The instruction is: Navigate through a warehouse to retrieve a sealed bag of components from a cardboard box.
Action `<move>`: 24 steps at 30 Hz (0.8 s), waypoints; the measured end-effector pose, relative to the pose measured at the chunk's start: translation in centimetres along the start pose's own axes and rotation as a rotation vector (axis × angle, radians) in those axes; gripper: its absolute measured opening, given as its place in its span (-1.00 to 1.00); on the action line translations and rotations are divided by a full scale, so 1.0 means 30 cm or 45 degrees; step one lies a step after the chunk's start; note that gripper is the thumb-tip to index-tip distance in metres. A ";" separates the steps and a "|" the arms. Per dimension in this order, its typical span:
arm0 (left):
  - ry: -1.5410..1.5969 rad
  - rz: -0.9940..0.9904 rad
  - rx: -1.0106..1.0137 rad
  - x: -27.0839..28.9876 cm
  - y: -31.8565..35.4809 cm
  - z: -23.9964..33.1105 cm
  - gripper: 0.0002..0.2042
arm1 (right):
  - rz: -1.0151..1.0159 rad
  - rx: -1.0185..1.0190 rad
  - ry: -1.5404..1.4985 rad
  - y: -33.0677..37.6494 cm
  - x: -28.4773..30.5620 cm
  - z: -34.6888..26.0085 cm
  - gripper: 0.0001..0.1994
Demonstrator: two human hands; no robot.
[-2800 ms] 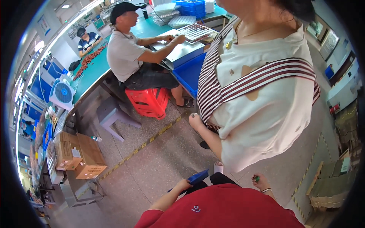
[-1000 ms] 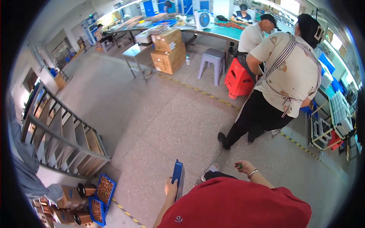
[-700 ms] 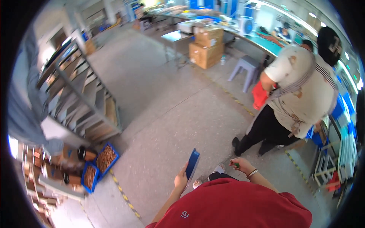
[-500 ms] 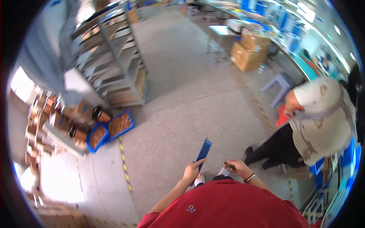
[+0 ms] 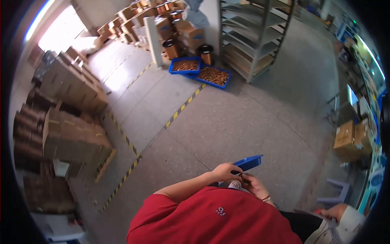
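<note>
In front of my body, my left hand is closed on the near end of a shallow blue plastic tray. The tray tilts out to the right, and its inside is mostly hidden. Close beside it, my right hand has its fingers bent together by the left hand's fingertips. Something small and dark shows at those fingertips, too small to name. A bracelet circles my right wrist.
Two blue trays of small copper-coloured parts lie on the floor by a metal shelf rack. Stacked cartons stand at left. A co-worker's arm and a grey stool are at lower right, with cardboard boxes beyond.
The view has swung left, so the rack and parts trays sit further right. My two hands, apart before, have come together at the tray's near end. The tray has tipped lower toward the right.
</note>
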State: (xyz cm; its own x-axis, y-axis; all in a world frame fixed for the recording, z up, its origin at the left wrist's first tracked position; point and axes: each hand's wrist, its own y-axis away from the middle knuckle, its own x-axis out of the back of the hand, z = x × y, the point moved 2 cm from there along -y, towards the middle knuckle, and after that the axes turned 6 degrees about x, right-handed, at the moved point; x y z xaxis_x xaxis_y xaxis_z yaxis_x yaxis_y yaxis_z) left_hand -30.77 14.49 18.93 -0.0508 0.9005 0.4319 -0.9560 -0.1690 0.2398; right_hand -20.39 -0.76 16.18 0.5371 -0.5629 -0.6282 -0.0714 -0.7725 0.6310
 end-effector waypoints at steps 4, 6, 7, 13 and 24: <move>-0.027 0.064 0.190 -0.043 0.052 0.072 -0.66 | -0.167 -0.115 0.062 0.007 0.024 -0.015 -0.84; 0.048 0.205 0.147 -0.083 0.065 0.068 -0.68 | -0.204 -0.161 0.116 -0.001 0.029 -0.025 -0.84; 0.045 0.217 0.157 -0.091 0.074 0.074 -0.68 | -0.226 -0.202 0.154 -0.009 0.036 -0.019 -0.84; 0.032 0.433 0.318 -0.106 0.134 0.111 -0.74 | -0.449 -0.253 0.167 -0.025 0.007 -0.020 -0.78; 0.088 1.003 0.655 0.131 0.262 -0.139 -0.75 | -0.230 -0.233 0.289 -0.222 0.112 -0.151 -0.85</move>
State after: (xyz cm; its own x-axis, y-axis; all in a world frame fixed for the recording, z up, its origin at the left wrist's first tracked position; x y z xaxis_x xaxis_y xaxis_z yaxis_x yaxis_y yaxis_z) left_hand -39.68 18.39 18.88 -0.6609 0.4708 0.5844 -0.3951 -0.8803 0.2625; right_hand -14.31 3.82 11.93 0.7022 -0.3257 -0.6331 0.1834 -0.7765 0.6028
